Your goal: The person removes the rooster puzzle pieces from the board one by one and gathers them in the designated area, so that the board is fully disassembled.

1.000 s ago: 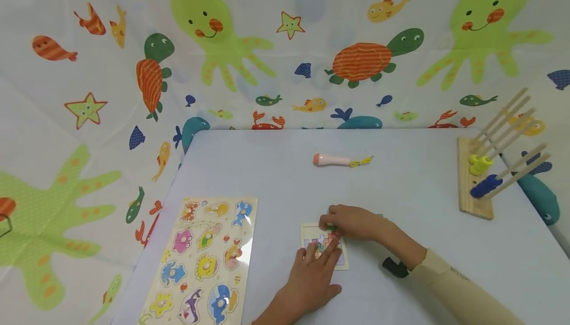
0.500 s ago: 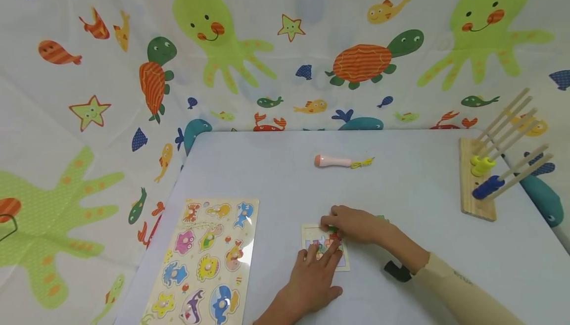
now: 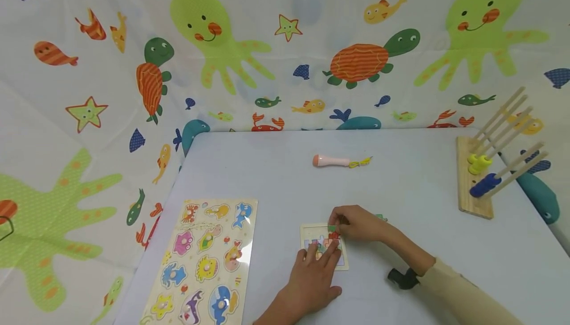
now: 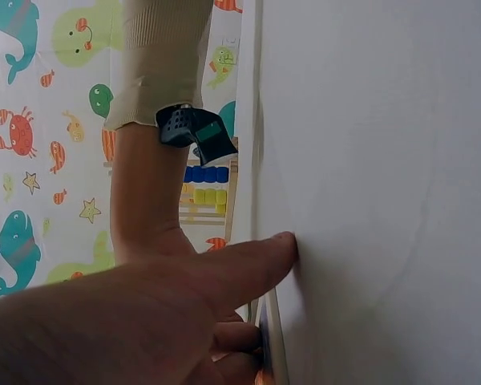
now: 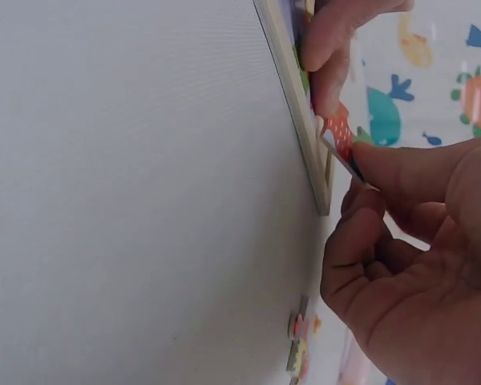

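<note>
A small jigsaw puzzle tray point(image 3: 313, 225) with a pale wooden frame lies in front of me, partly filled with colourful pieces. My left hand point(image 3: 311, 281) rests on its lower part with fingers extended, covering some of the picture. At the tray's upper right corner, my right hand point(image 3: 358, 223) pinches a red and green puzzle piece point(image 5: 339, 132) between thumb and finger. In the right wrist view this piece stands tilted, one end by the frame and the left fingertips. My left thumb point(image 4: 264, 261) points out over the table in the left wrist view.
A loose green puzzle piece point(image 3: 381, 217) lies behind my right wrist. A sea-animal knob puzzle board point(image 3: 220, 251) is on the left. Farther back lies a pink stick-like object point(image 3: 331, 161) with a yellow cord. A wooden peg rack point(image 3: 465, 186) with yellow and blue beads stands right.
My right hand has drawn back slightly to the right from over the tray's top, uncovering more of the red and green piece. The left hand stays in place.
</note>
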Demonstrator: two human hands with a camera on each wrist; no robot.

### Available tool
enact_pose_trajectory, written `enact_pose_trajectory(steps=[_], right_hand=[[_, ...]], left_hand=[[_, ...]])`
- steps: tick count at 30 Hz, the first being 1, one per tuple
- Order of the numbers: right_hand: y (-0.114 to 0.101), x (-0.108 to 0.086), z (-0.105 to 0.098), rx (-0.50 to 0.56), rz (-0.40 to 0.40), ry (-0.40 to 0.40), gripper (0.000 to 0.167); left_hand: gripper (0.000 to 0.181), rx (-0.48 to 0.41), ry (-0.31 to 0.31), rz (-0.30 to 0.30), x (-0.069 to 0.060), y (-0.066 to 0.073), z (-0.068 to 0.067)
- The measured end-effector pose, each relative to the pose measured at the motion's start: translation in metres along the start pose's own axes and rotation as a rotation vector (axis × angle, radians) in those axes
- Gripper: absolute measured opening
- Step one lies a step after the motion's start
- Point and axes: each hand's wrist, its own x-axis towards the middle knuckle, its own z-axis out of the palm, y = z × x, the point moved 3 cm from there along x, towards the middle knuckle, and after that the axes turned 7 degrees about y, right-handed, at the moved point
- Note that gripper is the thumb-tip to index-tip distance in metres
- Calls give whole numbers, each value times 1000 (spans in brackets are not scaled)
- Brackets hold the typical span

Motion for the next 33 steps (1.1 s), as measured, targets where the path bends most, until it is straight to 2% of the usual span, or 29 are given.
enact_pose_trajectory(steps=[6, 12, 21, 26, 33], right_hand=[[-1, -2, -3, -4, -22, -6, 20], [-1, -6, -4, 1, 0, -4, 23], [11, -15, -10, 65, 74, 98, 11], [21, -25, -30, 149, 154, 156, 5], [45, -53, -74, 222, 279, 229, 14]], left_hand=[[81, 8, -13, 6, 1, 0, 2], [80, -4, -25, 5, 1, 0, 4], [80, -17, -8, 2, 0, 0, 4], [82, -21, -15, 0, 0, 0, 3], [83, -10, 3, 1, -1, 0, 3]])
